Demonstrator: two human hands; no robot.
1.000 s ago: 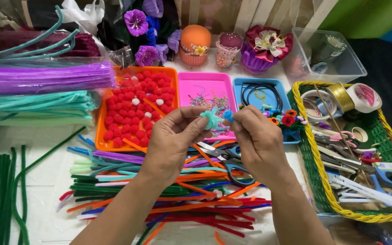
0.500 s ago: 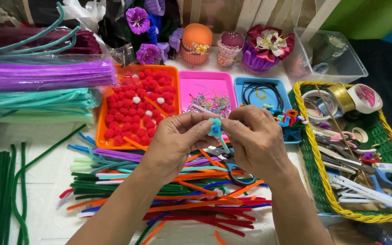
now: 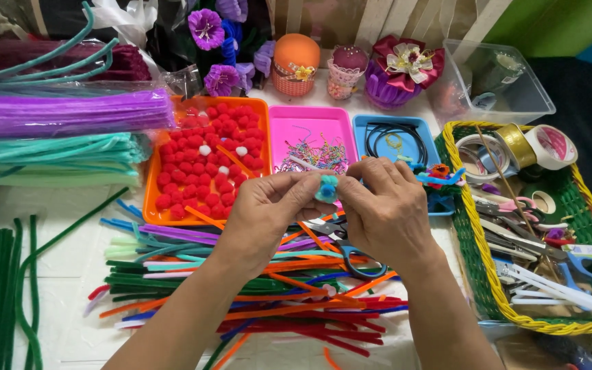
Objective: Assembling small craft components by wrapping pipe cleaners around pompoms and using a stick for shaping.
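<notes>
White table, three trays, perhaps.

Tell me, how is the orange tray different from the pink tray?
The orange tray is larger and packed with red pom-poms, plus a few white ones. The pink tray is smaller and holds only a thin scatter of tiny, thin pieces. Both are shallow rectangular trays standing side by side.

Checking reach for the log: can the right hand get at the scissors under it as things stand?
Probably yes. The scissors lie on the pipe cleaners just below the right hand, nothing over them. But both it and the left hand pinch the small teal piece, so it isn't free.
</notes>
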